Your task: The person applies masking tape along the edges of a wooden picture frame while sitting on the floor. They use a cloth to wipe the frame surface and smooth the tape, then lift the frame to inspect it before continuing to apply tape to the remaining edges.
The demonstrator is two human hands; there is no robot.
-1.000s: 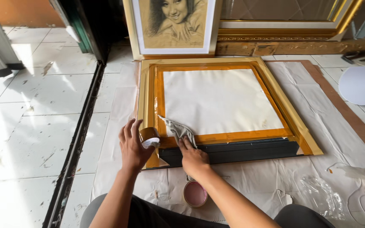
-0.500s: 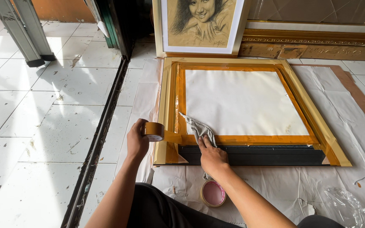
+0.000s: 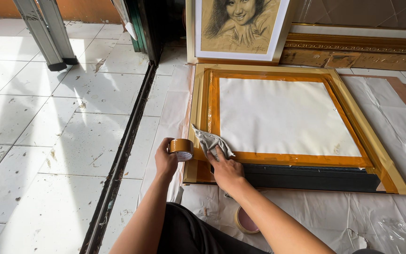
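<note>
On the far left, two grey metal legs (image 3: 48,33) stand on the white tiled floor (image 3: 38,136). One dark floor track (image 3: 123,155) runs from far to near between the tiles and the white sheet (image 3: 165,113) spread to its right.

The left hand (image 3: 166,161) sits near the near-left corner of the one gold frame (image 3: 353,113) that lies flat on the sheet. Its fingers are closed around one roll of brown tape (image 3: 181,149), held upright just beside the frame's left rail.

Just to the right, the right hand (image 3: 226,170) rests on the frame's near-left corner, fingers pressing flat on one crumpled grey cloth (image 3: 211,141). The cloth lies on the orange-brown tape border (image 3: 301,158) and touches the left edge of the one white panel (image 3: 283,115) inside the frame. One black strip (image 3: 316,176) runs along the near side of the frame, to the right of this hand.

Near the person's lap, below the right forearm, one second roll with a pink centre (image 3: 246,221) lies flat on the sheet.

At the far side, one framed portrait drawing (image 3: 238,28) leans upright behind the gold frame, and to its right one ornate gold moulding (image 3: 363,47) lies along the wall. At the near right corner, one piece of clear plastic wrap (image 3: 400,233) lies crumpled.
</note>
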